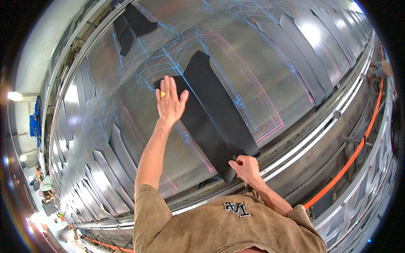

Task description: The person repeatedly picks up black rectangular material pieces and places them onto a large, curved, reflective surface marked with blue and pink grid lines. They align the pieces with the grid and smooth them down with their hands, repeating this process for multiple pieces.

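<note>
Working at the near edge of a long grey worktop (pixel 268 76), a person in a brown short-sleeved top (pixel 202 223) tends a black sheet (pixel 198 118) that runs from that edge toward the worktop's middle. The left hand (pixel 170 101) lies palm down on the sheet's far left corner, fingers straight and nearly together, thumb apart, a small yellow band (pixel 163 94) on one finger. The right hand (pixel 247 166) is curled at the near end, thumb and forefinger appearing to pinch the sheet's edge. A line runs down the sheet lengthwise; whether it is one piece or two side by side cannot be told.

The material looks light, thin and supple, matt rather than slippery, and more apt to crease or shift than to break. The near corners seem the best hold, with a flat palm steadying the far end.

Blue lines (pixel 166 55) and pink lines (pixel 276 126) cross the metallic-looking surface. Grey panels (pixel 301 55) lie along the near edge to the right, more to the left, and other black pieces (pixel 143 21) sit toward the far edge. A bright rail (pixel 320 128) follows the near edge; beyond it runs an orange hose or cable (pixel 337 177). A lamp (pixel 14 96) glows at far left.
</note>
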{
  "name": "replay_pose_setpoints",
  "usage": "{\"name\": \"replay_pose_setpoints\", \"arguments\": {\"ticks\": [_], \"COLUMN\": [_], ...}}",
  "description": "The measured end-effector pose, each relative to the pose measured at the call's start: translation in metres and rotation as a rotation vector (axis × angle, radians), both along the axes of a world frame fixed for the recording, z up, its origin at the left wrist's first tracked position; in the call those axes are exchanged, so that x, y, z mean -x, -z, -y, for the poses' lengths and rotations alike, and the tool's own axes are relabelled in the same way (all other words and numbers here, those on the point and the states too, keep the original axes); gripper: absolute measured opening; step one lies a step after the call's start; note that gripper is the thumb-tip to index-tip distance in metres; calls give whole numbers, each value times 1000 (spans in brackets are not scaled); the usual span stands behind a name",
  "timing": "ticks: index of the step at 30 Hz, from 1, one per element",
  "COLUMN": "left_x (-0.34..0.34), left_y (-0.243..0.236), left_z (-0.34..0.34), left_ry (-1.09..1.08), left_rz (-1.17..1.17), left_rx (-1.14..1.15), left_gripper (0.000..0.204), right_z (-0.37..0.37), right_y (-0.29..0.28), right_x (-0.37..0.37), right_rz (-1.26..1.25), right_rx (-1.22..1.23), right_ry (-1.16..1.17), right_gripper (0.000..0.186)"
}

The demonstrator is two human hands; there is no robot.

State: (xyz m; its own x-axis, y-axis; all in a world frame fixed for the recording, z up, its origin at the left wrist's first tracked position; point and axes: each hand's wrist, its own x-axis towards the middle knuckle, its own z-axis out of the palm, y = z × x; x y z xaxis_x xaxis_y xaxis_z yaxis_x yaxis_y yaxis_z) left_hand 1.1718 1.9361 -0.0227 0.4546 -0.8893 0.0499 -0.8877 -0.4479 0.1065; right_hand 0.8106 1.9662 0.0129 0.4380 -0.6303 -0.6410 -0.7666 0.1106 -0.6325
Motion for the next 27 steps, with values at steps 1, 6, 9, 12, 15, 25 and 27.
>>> {"name": "replay_pose_setpoints", "arguments": {"ticks": [1, 6, 9, 12, 15, 25, 27], "left_x": [-13, -32, -19, 9, 45, 55, 5], "left_y": [-2, 6, 13, 4, -7, -9, -2], "left_z": [1, -1, -12, -16, -23, -24, -19], "left_ry": [-51, -150, -30, 169, 273, 161, -62], "left_rz": [11, 82, 79, 86, 38, 8, 38], "left_rx": [-35, -79, 19, 51, -28, -3, -16], "left_gripper": [80, 80, 72, 68, 70, 85, 87], "right_z": [0, 1, -2, -2, -3, 3, 2], "right_y": [-1, -17, -18, -21, -19, -18, -20], "right_x": [0, -4, -3, -1, 3, 7, 6], "right_rz": [8, -105, -107, -108, -110, -151, -145], "right_rx": [18, 226, 309, 308, 330, 348, 323], "right_ry": [-10, -163, -215, -243, -246, -305, -315], "right_gripper": [36, 42, 43, 40, 36, 30, 29]}}
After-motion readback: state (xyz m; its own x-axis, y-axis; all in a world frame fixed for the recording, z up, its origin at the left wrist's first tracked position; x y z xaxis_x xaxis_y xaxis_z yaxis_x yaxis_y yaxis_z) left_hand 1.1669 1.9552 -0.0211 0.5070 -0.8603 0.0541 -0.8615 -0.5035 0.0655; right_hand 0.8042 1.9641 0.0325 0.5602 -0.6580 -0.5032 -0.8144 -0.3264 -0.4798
